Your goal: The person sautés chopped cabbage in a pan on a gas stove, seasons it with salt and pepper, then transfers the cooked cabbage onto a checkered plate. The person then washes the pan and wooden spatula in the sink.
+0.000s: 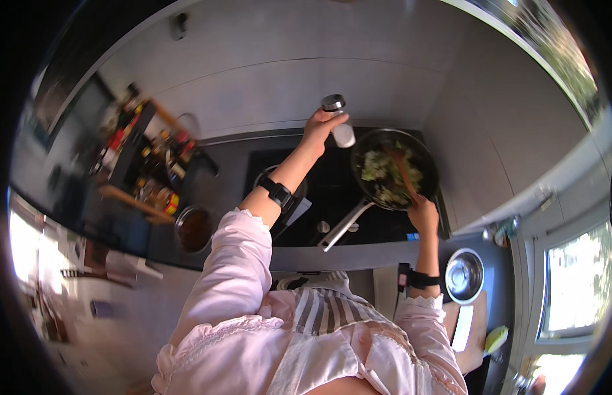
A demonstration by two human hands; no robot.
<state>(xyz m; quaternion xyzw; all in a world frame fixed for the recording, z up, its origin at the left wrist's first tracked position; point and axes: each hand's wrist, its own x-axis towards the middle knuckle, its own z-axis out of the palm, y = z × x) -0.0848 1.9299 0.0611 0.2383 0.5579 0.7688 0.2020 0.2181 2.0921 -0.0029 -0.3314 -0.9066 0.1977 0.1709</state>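
Note:
My left hand (320,129) grips a clear shaker jar (343,134) with a shiny metal lid. White contents show in the lower part of the jar. It is held in the air, left of a dark frying pan (431,158). In the pan lies chopped pale-green leafy vegetable (377,166). My right hand (424,215) holds the handle of a wooden spatula (403,171) near the pan's front rim. The spatula's far end rests among the vegetable pieces. The pan's metal handle (346,225) points toward me and to the left, with neither hand on it.
The pan sits on a black cooktop (296,236). A pot with brown contents (193,230) and a rack of bottles (158,158) stand to the left. On the right are a steel bowl (464,275), a cutting board (476,326) with a cleaver (463,328), and a green vegetable piece (496,339).

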